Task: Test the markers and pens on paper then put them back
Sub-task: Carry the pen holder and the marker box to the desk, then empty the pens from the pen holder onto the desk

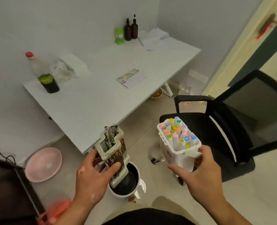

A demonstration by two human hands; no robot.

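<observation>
Testing seems unstarted: left hand (92, 174) grips a worn cream pen holder (116, 155), right hand (202, 172) a white plastic marker tub (170, 154) (neither on the white worktop (102, 98)).

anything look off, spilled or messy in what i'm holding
Nothing has spilled. The pen holder in the left hand is tilted and its pale rim looks grimy. In the marker box, held tilted by the right hand, the markers lean unevenly, with a gap at the near side.

Translucent plastic marker box (180, 153); smooth matt white desk (102, 95); mesh chair (241, 101).
</observation>
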